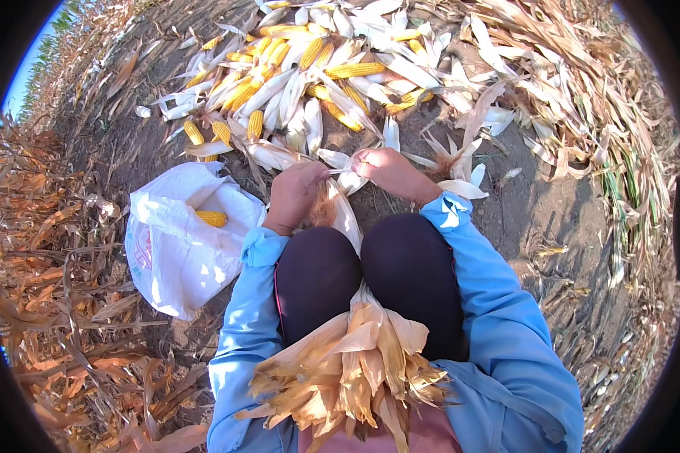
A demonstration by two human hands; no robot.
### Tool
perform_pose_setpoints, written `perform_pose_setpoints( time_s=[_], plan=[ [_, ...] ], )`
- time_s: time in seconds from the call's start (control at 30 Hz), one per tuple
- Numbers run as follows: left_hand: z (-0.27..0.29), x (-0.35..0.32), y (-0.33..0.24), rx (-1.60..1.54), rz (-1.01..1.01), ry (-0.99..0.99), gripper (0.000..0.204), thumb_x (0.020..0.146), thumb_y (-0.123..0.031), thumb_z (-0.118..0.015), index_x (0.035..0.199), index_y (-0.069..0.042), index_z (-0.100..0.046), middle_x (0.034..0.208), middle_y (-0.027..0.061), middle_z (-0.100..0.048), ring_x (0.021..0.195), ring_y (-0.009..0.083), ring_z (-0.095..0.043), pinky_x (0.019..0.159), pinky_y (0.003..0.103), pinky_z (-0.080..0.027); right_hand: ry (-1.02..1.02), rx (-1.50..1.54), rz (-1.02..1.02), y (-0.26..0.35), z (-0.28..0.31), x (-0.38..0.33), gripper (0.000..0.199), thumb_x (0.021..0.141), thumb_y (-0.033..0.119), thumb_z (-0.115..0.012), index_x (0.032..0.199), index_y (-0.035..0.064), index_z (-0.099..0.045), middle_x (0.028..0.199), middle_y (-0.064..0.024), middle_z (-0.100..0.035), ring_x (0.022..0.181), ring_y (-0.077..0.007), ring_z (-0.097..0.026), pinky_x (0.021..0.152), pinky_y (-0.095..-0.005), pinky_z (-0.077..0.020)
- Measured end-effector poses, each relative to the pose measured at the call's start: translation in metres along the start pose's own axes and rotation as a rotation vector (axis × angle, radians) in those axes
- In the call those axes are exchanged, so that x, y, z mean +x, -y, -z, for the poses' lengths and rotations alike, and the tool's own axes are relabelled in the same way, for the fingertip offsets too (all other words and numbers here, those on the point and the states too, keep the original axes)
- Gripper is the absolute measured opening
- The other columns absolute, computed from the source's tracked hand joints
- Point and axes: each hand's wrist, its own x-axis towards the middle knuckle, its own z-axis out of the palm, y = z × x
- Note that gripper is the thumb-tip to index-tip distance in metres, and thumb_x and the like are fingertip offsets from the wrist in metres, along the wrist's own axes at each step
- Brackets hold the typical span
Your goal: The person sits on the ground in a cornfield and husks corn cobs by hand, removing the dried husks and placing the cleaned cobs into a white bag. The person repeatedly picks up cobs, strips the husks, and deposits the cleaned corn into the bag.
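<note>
My left hand (301,195) and my right hand (391,174) are in front of my knees, both closed in a pinch. A thin pale strip (341,171) runs taut between their fingers; it looks like a piece of corn husk. Just below the strip, pale husk leaves (345,219) with brown silk hang down between my knees. A thick bundle of dry tan husks (363,355) fans out over my lap, its narrow end tucked between my thighs. Beyond my hands lies a heap of yellow corn cobs (278,54), many with husks still attached.
To the left, a white sack (185,260) lies with its mouth open and a corn cob (211,218) in it. Dry brown leaves (45,249) cover the ground at far left. Stripped stalks and husks (574,98) are piled along the right. Bare soil (514,181) shows between.
</note>
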Motion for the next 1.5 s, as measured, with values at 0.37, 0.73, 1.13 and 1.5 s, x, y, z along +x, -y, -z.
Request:
perform_pose_setpoints(
  time_s=[0.37, 0.73, 1.13, 1.5],
  plan=[
    [0.046, 0.008, -0.032, 0.135, -0.213, -0.143, 0.015, 0.073, -0.003, -0.067, 0.086, -0.009, -0.068, 0.076, 0.0072, -0.06, 0.077, 0.0274, -0.056, 0.07, 0.037, -0.046, 0.12, 0.34, 0.132, 0.026, 0.025, -0.018, 0.017, 0.092, 0.016, -0.051, 0.086, 0.0026, -0.06, 0.074, 0.0019, -0.051, 0.066, -0.0068, -0.043, 0.061, -0.0226, -0.0371],
    [0.119, -0.021, -0.138, -0.349, 0.389, -0.225, 0.02, 0.091, -0.02, -0.067, 0.094, -0.001, -0.07, 0.078, 0.0028, -0.066, 0.067, 0.0087, -0.054, 0.06, 0.021, -0.043, -0.023, 0.13, 0.198, 0.144, 0.061, -0.067, 0.035, 0.097, 0.025, -0.051, 0.116, -0.0039, -0.057, 0.075, 0.0007, -0.055, 0.071, -0.0082, -0.05, 0.069, -0.0234, -0.0421],
    [0.186, -0.047, -0.2, -1.512, -0.237, -0.087, 0.027, 0.1, -0.027, -0.049, 0.096, 0.0, -0.053, 0.098, 0.0133, -0.054, 0.082, 0.0149, -0.048, 0.07, 0.025, -0.041, -0.343, -0.318, 0.763, 0.234, 0.07, -0.154, 0.023, 0.087, 0.016, -0.064, 0.106, 0.0039, -0.065, 0.082, -0.0124, -0.066, 0.07, -0.0278, -0.063, 0.063, -0.0325, -0.0484],
    [0.178, -0.206, -0.275, -1.097, -0.519, -0.019, 0.024, 0.095, -0.019, -0.057, 0.076, -0.004, -0.061, 0.082, 0.0128, -0.067, 0.071, 0.0211, -0.055, 0.061, 0.031, -0.046, -0.053, -0.157, 0.875, 0.259, 0.032, -0.314, 0.036, 0.072, 0.017, -0.077, 0.101, -0.0002, -0.066, 0.077, -0.0092, -0.062, 0.063, -0.024, -0.059, 0.053, -0.0333, -0.044]
  ],
)
